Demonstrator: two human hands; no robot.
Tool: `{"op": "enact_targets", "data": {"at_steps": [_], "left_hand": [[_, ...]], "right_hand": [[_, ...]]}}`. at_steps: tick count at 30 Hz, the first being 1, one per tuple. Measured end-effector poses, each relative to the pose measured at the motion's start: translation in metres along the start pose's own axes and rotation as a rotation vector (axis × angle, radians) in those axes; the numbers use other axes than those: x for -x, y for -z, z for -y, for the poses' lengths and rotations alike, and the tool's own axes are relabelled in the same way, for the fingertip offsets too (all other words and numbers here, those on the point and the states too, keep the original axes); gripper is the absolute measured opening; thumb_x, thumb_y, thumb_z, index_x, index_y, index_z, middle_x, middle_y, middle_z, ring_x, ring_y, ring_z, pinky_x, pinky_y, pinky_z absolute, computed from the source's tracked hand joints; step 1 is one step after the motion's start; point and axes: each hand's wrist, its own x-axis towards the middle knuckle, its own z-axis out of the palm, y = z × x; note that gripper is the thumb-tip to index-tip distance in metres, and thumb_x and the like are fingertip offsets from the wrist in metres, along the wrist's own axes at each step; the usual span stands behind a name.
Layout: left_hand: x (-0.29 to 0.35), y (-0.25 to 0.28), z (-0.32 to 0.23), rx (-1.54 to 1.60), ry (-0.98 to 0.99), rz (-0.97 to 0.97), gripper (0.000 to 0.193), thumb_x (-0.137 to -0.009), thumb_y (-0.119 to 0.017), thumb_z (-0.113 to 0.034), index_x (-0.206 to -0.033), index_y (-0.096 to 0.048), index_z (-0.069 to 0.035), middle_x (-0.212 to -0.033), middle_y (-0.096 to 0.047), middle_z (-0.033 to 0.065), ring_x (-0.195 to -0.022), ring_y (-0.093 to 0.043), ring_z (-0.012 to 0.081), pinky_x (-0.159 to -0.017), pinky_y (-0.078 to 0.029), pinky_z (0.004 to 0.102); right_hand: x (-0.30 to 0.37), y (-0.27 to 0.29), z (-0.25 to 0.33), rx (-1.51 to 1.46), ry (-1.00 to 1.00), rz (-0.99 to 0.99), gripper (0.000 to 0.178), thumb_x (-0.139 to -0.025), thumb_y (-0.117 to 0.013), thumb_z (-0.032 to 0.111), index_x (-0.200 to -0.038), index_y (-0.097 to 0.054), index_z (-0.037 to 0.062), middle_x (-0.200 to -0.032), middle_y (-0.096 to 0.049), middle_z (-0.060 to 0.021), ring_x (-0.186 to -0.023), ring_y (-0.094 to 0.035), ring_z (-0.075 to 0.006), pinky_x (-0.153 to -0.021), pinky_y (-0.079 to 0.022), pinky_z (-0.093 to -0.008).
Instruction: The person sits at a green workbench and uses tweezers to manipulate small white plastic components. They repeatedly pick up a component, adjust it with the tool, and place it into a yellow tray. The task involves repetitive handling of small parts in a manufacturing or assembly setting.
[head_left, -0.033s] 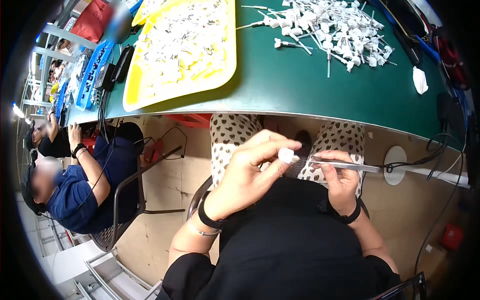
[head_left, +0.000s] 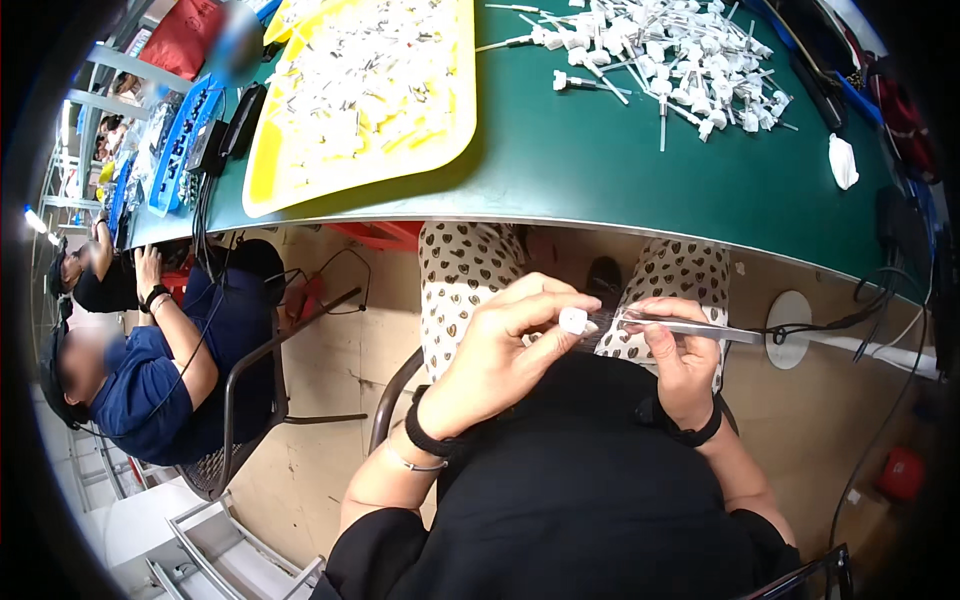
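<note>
My left hand (head_left: 505, 345) pinches a small white plastic pump head (head_left: 573, 321) between thumb and fingers, above my lap. My right hand (head_left: 680, 360) is closed around metal tweezers (head_left: 700, 329), whose narrow end points left toward the pump head. Fine detail between the tweezers' tips and the pump head is blurred. On the green table (head_left: 560, 180) beyond lies a loose pile of white pump heads with thin tubes (head_left: 690, 70). Left of the pile, a yellow tray (head_left: 265, 190) holds many small white and dark pieces.
The table's front edge runs between my hands and the pile. A crumpled white piece (head_left: 842, 162) lies at the table's right. Cables (head_left: 880, 290) hang off the right side. A seated person in blue (head_left: 165, 375) works on my left, near a blue tray (head_left: 175, 150).
My left hand has dropped slightly, and the pump head in it has turned and sits a little lower. My right hand with the tweezers has hardly moved.
</note>
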Motion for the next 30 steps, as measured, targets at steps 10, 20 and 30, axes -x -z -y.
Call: {"op": "enact_targets", "data": {"at_steps": [10,20,30], "left_hand": [[0.022,-0.036,0.082,0.135,0.016,-0.134,0.008,-0.091,-0.080,0.001,-0.097,-0.075,0.002,-0.102,-0.072,0.0071,-0.080,-0.067,0.0122,-0.068,-0.055,0.0270],[0.025,-0.041,0.092,0.007,-0.101,-0.153,0.013,-0.088,-0.080,0.001,-0.097,-0.071,0.000,-0.098,-0.070,0.0091,-0.077,-0.070,0.0232,-0.067,-0.057,0.0330],[0.026,-0.041,0.093,-0.048,-0.092,-0.158,0.011,-0.088,-0.080,0.001,-0.095,-0.072,-0.001,-0.099,-0.070,0.0089,-0.079,-0.070,0.0230,-0.067,-0.057,0.0330]], "right_hand": [[-0.003,-0.020,-0.001,0.084,-0.019,0.093,0.020,-0.103,-0.071,0.006,-0.120,-0.068,-0.0038,-0.114,-0.073,-0.0123,-0.101,-0.071,-0.0163,-0.090,-0.057,-0.0292],[-0.006,-0.028,-0.010,0.232,-0.052,0.081,0.012,-0.104,-0.069,0.005,-0.113,-0.070,-0.0030,-0.103,-0.075,-0.0102,-0.089,-0.072,-0.0146,-0.079,-0.057,-0.0281],[-0.008,-0.031,-0.012,0.224,-0.064,0.118,0.012,-0.105,-0.067,0.004,-0.113,-0.068,-0.0054,-0.099,-0.075,-0.0109,-0.091,-0.076,-0.0161,-0.079,-0.061,-0.0278]]}}
